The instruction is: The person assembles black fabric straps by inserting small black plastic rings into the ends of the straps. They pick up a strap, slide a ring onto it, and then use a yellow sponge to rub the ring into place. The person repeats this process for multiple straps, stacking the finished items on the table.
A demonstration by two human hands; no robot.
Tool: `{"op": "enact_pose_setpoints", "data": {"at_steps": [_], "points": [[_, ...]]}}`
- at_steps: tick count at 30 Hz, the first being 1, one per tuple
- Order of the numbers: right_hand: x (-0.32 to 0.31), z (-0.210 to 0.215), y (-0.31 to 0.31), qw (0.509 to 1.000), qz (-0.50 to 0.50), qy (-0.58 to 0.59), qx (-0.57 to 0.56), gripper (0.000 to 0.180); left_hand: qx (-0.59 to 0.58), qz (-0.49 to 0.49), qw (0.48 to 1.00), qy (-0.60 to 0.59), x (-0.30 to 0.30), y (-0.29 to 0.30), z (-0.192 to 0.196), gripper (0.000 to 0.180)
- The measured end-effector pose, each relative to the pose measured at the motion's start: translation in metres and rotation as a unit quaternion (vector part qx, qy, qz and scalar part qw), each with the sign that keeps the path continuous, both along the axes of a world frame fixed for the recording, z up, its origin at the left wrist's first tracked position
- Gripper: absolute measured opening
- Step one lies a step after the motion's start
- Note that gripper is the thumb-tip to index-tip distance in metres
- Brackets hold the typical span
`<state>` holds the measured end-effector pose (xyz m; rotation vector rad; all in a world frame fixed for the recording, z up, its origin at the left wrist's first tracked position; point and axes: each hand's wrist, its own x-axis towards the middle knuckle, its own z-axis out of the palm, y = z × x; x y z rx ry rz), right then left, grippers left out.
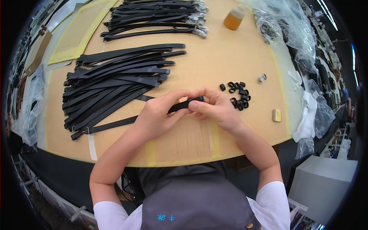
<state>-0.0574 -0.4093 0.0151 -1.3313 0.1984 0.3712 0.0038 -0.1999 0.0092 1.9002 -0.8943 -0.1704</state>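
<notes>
A black belt [115, 124] runs from its buckle end at the left of the table up to my hands. My left hand [155, 115] is closed round it near its tip. My right hand [219, 109] pinches a small black belt loop [197, 99] at that tip between thumb and fingers. How far the loop sits over the belt is partly hidden by the fingers. Several more black belt loops [241, 102] lie loose just beyond my right hand. To the left, a pile of black belts [111, 78] lies fanned out with their tips pointing right.
Farther back are more black belts [149, 23] with plastic-wrapped ends. A bottle of amber liquid [233, 21] stands at the back right. A small white roll [262, 78] and a yellow block [276, 115] lie on the right. Clear plastic bags [303, 38] crowd the right edge.
</notes>
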Motion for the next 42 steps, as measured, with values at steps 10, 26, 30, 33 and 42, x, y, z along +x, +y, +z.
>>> {"op": "enact_pose_setpoints", "data": {"at_steps": [10, 26, 30, 33, 42], "points": [[0.015, 0.027, -0.151, 0.646, -0.228, -0.008, -0.729, 0.040, -0.015, -0.036, 0.998, -0.039, -0.003, 0.003, 0.005, 0.026], [0.015, 0.010, -0.047, 0.988, -0.025, -0.151, 0.026, 0.021, -0.117, -0.029, 0.980, 0.157, 0.006, 0.015, 0.011, 0.025], [0.014, 0.008, -0.025, 0.978, 0.011, -0.195, 0.069, 0.023, -0.124, -0.036, 0.982, 0.136, 0.007, 0.020, 0.013, 0.026], [0.012, 0.001, -0.019, 0.974, 0.047, -0.202, 0.087, 0.023, -0.117, -0.036, 0.987, 0.108, 0.008, 0.022, 0.013, 0.026], [0.011, -0.019, -0.009, 0.975, 0.067, -0.158, 0.139, 0.027, -0.120, -0.045, 0.982, 0.142, 0.006, 0.020, 0.015, 0.022]]}}
